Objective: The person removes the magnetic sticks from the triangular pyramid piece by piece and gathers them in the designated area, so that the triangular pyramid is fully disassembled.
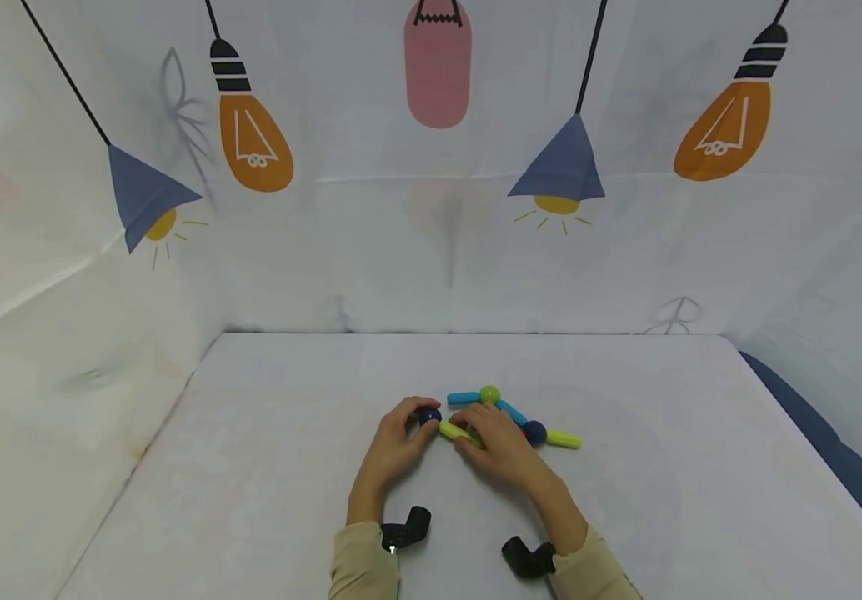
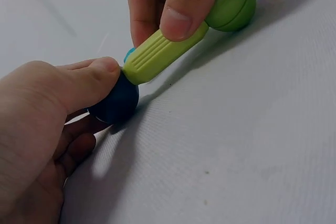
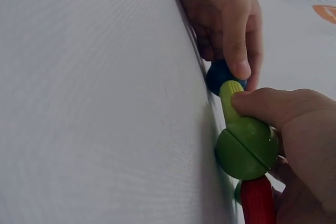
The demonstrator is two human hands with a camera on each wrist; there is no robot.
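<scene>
Yellow-green ribbed rod (image 2: 165, 55) spans between left hand (image 1: 393, 448) and right hand (image 1: 502, 446); the right pinches it, the left grips the navy ball (image 2: 118, 102) at one end, a green ball (image 3: 247, 148) adjoins the other.

A white table (image 1: 266, 467) carries rods (image 1: 564, 439) and balls (image 1: 489, 394)

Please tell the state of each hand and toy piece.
Left hand: pinching left dark blue ball.
Right hand: pinching left yellow-green rod.
Nearer green ball: touching that rod, red rod.
Blue rods: touching farther green ball.
Right dark blue ball: touching right yellow-green rod.
</scene>
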